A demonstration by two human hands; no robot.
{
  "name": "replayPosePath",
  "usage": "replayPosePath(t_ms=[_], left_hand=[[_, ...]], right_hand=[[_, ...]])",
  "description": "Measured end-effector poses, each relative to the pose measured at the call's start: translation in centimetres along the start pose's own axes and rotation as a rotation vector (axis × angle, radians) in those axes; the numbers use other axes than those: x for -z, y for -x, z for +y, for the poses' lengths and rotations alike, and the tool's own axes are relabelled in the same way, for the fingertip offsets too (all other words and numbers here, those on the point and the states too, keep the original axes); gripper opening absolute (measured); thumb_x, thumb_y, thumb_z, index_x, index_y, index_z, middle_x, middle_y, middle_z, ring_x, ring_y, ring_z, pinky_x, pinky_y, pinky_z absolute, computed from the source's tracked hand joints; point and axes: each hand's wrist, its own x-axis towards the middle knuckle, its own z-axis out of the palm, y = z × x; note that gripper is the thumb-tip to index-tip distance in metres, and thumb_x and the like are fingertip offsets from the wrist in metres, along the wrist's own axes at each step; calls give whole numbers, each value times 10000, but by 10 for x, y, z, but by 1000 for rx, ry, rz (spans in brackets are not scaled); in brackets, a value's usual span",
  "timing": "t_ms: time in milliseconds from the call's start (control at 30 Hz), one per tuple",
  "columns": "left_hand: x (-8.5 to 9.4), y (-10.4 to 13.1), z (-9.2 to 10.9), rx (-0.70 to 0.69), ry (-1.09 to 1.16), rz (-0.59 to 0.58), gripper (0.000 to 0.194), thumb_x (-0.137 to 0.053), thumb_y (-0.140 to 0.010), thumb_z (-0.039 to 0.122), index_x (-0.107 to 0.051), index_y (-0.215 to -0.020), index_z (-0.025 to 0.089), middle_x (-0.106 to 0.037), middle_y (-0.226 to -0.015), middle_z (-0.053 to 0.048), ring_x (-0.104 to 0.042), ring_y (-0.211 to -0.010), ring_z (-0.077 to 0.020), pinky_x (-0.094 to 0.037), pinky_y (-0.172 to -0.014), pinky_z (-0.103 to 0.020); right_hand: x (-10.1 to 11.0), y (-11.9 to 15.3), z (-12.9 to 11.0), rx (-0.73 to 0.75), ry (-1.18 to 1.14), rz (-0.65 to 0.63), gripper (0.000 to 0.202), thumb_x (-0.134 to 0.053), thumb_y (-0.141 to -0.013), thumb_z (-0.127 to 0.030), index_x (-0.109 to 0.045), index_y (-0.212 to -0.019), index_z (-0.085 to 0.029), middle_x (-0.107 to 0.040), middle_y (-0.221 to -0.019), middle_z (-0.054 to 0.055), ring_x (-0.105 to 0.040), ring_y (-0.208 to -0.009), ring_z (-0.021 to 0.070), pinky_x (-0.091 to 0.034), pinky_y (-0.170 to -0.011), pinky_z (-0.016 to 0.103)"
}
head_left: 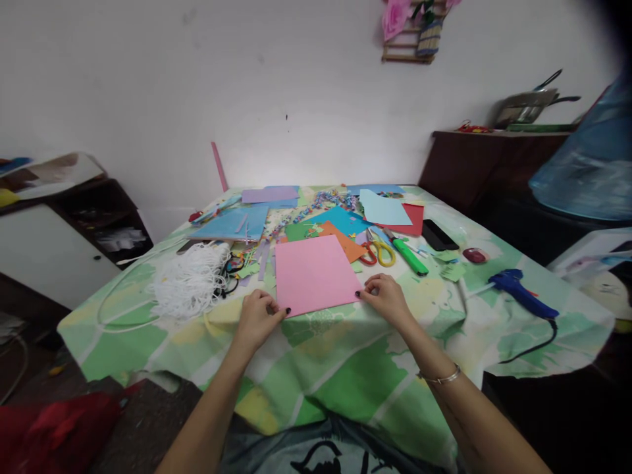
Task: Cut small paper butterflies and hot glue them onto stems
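A square pink sheet of paper [316, 273] lies flat near the front edge of the table, partly over an orange sheet [345, 243]. At its near left corner my left hand [260, 317] pinches the edge between thumb and curled fingers. My right hand [386, 296] grips the near right corner the same way, a bracelet on its wrist. Just beyond the right hand are scissors [380, 253] with a red and a yellow handle loop, and a green utility knife [409, 255]. A tangle of white cord [187, 280] sits left of the paper.
A blue glue gun [526, 293] with a black cable lies at the right, near a black phone [438, 235]. Blue sheets [232, 224], a red sheet [413, 220] and a colourful braided strand [306, 209] lie farther back. A large water bottle [587, 164] stands right of the table.
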Motion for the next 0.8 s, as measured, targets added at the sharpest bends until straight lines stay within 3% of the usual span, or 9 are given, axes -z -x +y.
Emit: replayPosePath(t_ms=[200,333,400,500,600,667,800], left_hand=[[3,0,4,74,-107,-42,163,-668,-704,305,-619,-609,181,-568,-772,-48,-546,-790,-218,-426,-777,-374],[1,11,15,52,-176,48,101,-642,-759,279,-627,-785,183,-589,-875,-77,-525,-882,-255,-415,-794,-397],[-3,17,21,-60,-200,101,103,-585,-809,211,-652,-887,211,-596,-989,-95,-499,-959,-277,-403,-801,-410],[-10,22,26,-416,-230,107,328,-497,-840,65,-665,-1016,285,-592,-1125,-75,-454,-1082,-270,-368,-855,-418],[-17,20,27,-706,-304,49,381,-498,-865,68,-621,-1142,299,-623,-1073,-64,-484,-1039,-229,-360,-841,-385],[-20,17,28,-761,-385,34,381,-520,-875,110,-580,-1207,285,-643,-1001,-59,-512,-979,-216,-361,-807,-375],[-23,20,39,-726,-495,59,312,-552,-871,154,-602,-1162,253,-659,-963,-57,-543,-970,-220,-364,-817,-390]], right_hand=[[0,-1,1,0,29,-15,136,-663,-683,-262,-639,-577,-180,-646,-788,59,-562,-811,204,-416,-760,314],[0,-1,0,3,47,-15,142,-660,-685,-259,-632,-575,-174,-629,-772,54,-550,-790,197,-408,-741,307],[-1,-1,0,9,54,-11,148,-658,-689,-262,-629,-575,-172,-622,-764,51,-546,-786,193,-404,-736,303],[-2,-1,1,24,67,3,154,-658,-693,-264,-625,-576,-170,-611,-748,47,-540,-774,192,-399,-724,302],[-4,-1,3,51,80,27,152,-660,-694,-251,-617,-574,-169,-600,-725,44,-537,-746,189,-399,-704,301],[-5,-1,4,79,89,51,149,-659,-699,-243,-608,-581,-169,-591,-701,41,-534,-728,189,-404,-692,302],[-7,6,1,172,111,144,72,-633,-744,-226,-630,-726,-157,-622,-794,77,-537,-813,222,-423,-744,349]])
